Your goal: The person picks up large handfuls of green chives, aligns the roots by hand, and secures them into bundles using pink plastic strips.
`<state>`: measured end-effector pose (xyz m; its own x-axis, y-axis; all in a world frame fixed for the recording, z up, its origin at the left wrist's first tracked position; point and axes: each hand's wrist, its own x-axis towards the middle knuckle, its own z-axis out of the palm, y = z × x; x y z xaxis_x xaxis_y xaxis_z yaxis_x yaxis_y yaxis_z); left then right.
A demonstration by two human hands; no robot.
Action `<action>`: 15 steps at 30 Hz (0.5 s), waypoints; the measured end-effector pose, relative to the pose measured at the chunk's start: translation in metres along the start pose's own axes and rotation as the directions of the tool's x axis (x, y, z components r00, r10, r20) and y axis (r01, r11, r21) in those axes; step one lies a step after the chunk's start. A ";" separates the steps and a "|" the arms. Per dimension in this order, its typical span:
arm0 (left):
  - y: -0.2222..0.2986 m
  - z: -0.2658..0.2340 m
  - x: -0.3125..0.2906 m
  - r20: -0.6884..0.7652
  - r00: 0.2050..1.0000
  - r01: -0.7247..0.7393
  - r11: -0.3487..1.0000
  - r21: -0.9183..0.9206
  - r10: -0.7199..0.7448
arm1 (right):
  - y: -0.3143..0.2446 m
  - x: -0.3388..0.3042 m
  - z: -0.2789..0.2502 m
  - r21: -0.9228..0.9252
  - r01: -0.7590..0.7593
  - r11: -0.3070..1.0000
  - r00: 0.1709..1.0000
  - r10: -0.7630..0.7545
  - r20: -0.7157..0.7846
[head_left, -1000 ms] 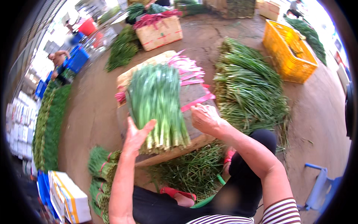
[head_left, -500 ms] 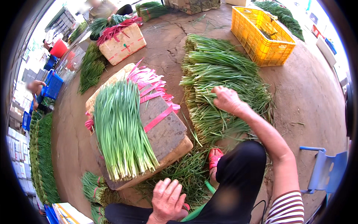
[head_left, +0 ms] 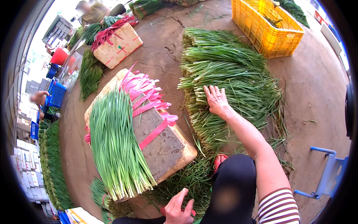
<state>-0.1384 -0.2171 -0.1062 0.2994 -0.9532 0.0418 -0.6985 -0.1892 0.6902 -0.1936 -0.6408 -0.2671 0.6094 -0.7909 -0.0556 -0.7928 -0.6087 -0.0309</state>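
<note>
On the long heap of green chives (head_left: 227,71) to the right, my right hand (head_left: 216,100) rests with its fingers spread over the cut ends. My left hand (head_left: 179,211) hovers low above my lap, fingers apart and nothing visible in it. In front of me, a thick sheaf of chives (head_left: 117,145) lies across a grey board (head_left: 160,138) on a worn foam block, cut ends toward me. Beside the sheaf, a pink strip (head_left: 153,133) crosses the board. A bunch of pink strips (head_left: 143,87) sits at the board's far end.
A yellow crate (head_left: 266,31) stands beyond the heap. Loose chives (head_left: 186,186) litter the floor by my foot, with tied bundles (head_left: 108,201) at left. A blue chair (head_left: 328,173) is at right. Another foam block (head_left: 119,44) and other people are farther off at left.
My right hand has gone from curled fingers above the heap to spread fingers on the chives, slightly to the left. My left hand has dropped lower. The whole view has shifted a little.
</note>
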 end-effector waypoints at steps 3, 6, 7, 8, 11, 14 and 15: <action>0.018 0.012 0.041 -0.076 0.995 0.048 0.977 -0.209 -0.066 | 0.016 0.008 0.001 -0.055 0.065 0.996 0.989 -0.072 -0.131; 0.027 0.028 0.076 -0.076 0.980 0.132 0.890 -0.437 -0.183 | 0.030 0.005 0.001 -0.041 0.145 0.989 0.946 -0.150 -0.286; 0.035 0.031 0.093 -0.043 0.966 0.187 0.804 -0.564 -0.255 | 0.035 0.002 0.002 -0.019 0.160 0.987 0.941 -0.158 -0.298; 0.037 0.036 0.108 -0.034 0.955 0.205 0.744 -0.636 -0.293 | 0.038 0.001 0.000 0.004 0.178 0.984 0.935 -0.168 -0.312; 0.041 0.055 0.156 0.033 0.914 0.215 0.415 -0.884 -0.403 | 0.043 -0.011 -0.015 0.069 0.238 0.969 0.895 -0.191 -0.404; 0.020 0.091 0.212 0.291 0.806 0.356 0.029 -0.934 -0.516 | 0.062 -0.038 -0.019 0.125 0.286 0.950 0.836 -0.184 -0.517; 0.007 0.106 0.231 0.371 0.766 0.389 -0.081 -0.918 -0.524 | 0.066 -0.045 -0.022 0.143 0.305 0.941 0.833 -0.191 -0.519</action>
<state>-0.1432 -0.4637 -0.1679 0.3541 -0.7190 -0.5980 0.7694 -0.1396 0.6233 -0.2728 -0.6468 -0.2443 0.6645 -0.5752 0.4771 -0.5616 -0.8056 -0.1890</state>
